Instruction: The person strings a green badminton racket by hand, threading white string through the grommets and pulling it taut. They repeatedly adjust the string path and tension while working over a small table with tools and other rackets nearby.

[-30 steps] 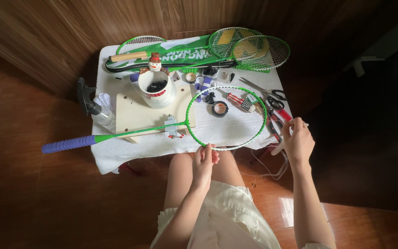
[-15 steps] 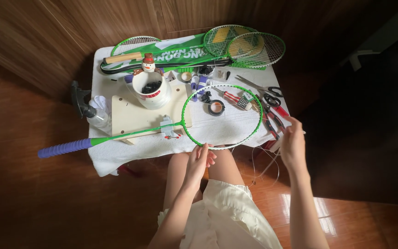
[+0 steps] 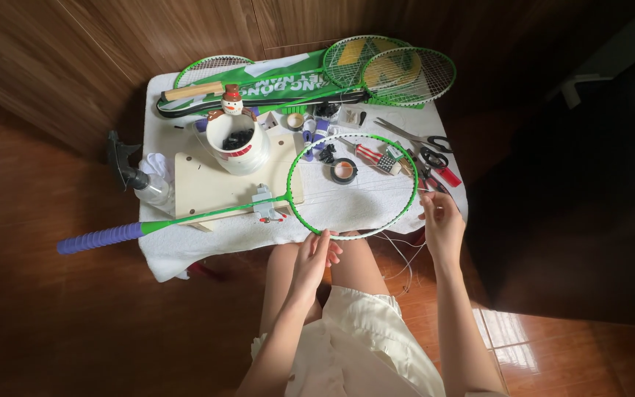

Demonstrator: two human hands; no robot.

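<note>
A green badminton racket (image 3: 310,206) with a purple grip lies across a small white-covered table (image 3: 207,246), its shaft clamped to a pale wooden block (image 3: 214,187). The head is partly strung with thin white string. My left hand (image 3: 319,254) touches the near rim of the racket head, fingers pinched at the frame. My right hand (image 3: 441,220) sits at the right rim, holding thin string that trails down past the table edge.
A white mug (image 3: 238,141) with a snowman lid, a spray bottle (image 3: 135,176), a tape roll (image 3: 344,170), scissors (image 3: 417,140), pliers with red handles (image 3: 435,173) and several green rackets (image 3: 376,70) crowd the table. Wooden floor surrounds it; my knees are below.
My right hand has shifted slightly inward along the right rim. The left hand stays at the near rim of the racket head.
</note>
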